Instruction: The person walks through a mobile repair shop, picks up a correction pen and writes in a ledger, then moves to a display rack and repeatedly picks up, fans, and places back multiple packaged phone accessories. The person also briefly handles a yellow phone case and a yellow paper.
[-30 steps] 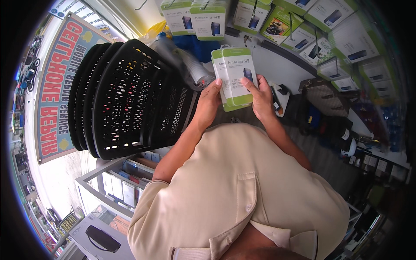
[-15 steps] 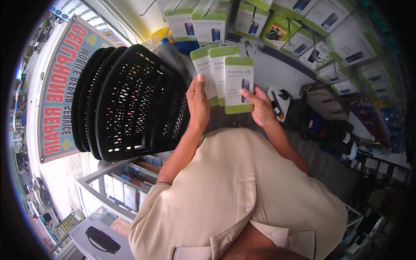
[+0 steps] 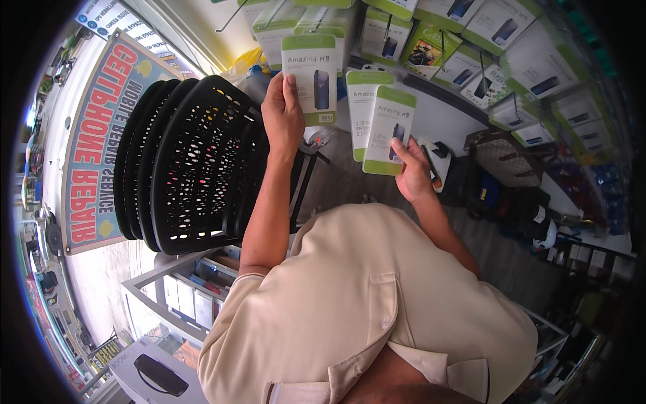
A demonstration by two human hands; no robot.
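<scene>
My left hand [image 3: 284, 114] is closed on the edge of a green-and-white screen protector pack [image 3: 311, 81], raised in front of the similar hanging packs [image 3: 269, 30]. Its thumb lies on the pack's face, and a pictured phone shows beside it. Lower and to the right, my right hand [image 3: 414, 172] grips two fanned packs of the same kind. The front screen protector pack [image 3: 387, 111] overlaps the rear one [image 3: 359, 101], with my thumb pressed on its lower right part. The fingers behind the packs are hidden.
Stacked black perforated plastic baskets [image 3: 202, 168] stand close to my left forearm. Metal display hooks [image 3: 232, 17] stick out at the top. More packs [image 3: 498, 27] hang at upper right, above a brown checkered bag [image 3: 505, 155]. A glass showcase [image 3: 161, 289] sits at lower left.
My left hand has moved up and away from me with one pack, toward the hanging ones. The right hand has shifted slightly right, keeping two packs.
</scene>
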